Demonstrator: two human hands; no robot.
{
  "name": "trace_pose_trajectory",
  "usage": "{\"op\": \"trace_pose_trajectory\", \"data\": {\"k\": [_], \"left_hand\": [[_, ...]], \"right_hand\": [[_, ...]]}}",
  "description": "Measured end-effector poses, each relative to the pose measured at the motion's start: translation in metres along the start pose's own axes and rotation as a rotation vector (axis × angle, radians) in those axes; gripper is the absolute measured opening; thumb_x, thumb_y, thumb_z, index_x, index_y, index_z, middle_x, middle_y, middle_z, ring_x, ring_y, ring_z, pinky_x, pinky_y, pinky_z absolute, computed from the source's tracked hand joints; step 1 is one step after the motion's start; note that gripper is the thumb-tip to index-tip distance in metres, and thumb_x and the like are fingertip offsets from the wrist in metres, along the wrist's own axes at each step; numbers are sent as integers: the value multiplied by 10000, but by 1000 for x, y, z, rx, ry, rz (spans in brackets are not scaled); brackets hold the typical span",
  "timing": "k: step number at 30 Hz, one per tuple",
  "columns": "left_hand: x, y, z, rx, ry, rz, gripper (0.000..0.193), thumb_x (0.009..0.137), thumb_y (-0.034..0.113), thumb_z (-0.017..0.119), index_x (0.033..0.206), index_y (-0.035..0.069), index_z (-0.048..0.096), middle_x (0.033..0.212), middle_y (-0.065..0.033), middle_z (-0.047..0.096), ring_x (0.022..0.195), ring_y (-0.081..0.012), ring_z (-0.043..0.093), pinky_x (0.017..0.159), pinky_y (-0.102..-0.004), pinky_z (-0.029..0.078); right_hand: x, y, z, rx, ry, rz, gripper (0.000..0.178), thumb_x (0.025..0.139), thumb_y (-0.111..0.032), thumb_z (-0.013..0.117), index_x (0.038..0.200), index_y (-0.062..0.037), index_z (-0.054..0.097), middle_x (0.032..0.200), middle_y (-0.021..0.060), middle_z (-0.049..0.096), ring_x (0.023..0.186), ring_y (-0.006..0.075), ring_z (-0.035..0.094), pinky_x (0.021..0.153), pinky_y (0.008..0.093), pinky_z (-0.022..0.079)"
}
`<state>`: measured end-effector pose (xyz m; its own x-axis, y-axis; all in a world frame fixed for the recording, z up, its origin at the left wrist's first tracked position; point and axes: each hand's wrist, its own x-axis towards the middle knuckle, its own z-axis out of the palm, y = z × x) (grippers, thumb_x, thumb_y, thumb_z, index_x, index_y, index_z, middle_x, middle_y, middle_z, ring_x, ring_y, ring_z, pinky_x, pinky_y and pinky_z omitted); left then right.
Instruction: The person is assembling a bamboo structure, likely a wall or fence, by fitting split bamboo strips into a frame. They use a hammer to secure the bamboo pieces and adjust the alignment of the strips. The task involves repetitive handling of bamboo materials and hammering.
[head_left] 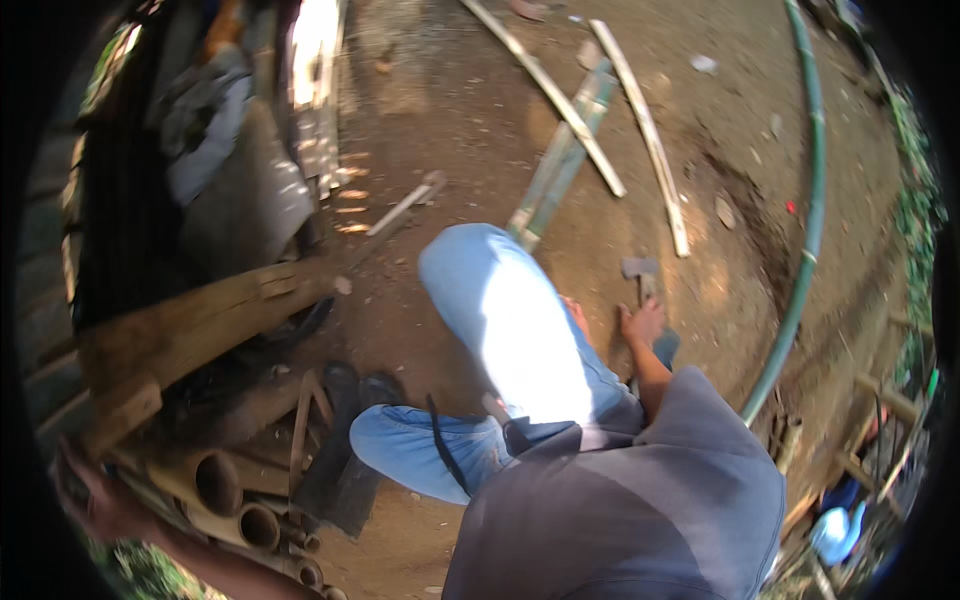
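Note:
My right hand [645, 320] is low over the dirt to the right of my bent knee, its fingers round the handle of a small hatchet [638, 268]. The hatchet's metal head points away from me. Far to the left, my left hand [95, 505] reaches out in shadow beside the end of a thick wooden beam [200, 325]. Its fingers look apart, and I see nothing in them. Whether it touches the wood is unclear. Beyond my knee, a green split bamboo piece [565, 155] lies on the ground, with two pale strips [650, 140] near it.
A long green bamboo pole [812, 200] curves along the right. Cut bamboo tubes [218, 482] are stacked at lower left, near dark boots [350, 450]. Pale sacks [240, 190] stand at the upper left. A light-blue container [835, 535] is at lower right.

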<state>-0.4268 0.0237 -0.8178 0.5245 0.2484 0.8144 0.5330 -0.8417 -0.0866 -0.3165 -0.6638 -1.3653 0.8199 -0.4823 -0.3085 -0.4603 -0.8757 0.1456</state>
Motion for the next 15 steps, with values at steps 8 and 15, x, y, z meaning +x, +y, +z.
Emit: {"op": "trace_pose_trajectory", "data": {"k": [8,15], "left_hand": [[11,87,-7,-99,144,173,75,820,2,751,870,7,695,1461,-207,488,1458,-348,324,1167,-454,279],[15,87,-3,-223,173,116,89,772,-51,721,837,6,700,1457,-172,503,1456,-328,331,1188,-495,242]], "right_hand": [[74,73,45,278,-104,-416,663,861,-121,653,1376,56,277,1223,388,541,1131,512,559,970,544,442],[70,6,-31,460,103,-376,465,992,-265,483,1282,96,432,1064,376,610,1023,507,605,883,531,470]]}}
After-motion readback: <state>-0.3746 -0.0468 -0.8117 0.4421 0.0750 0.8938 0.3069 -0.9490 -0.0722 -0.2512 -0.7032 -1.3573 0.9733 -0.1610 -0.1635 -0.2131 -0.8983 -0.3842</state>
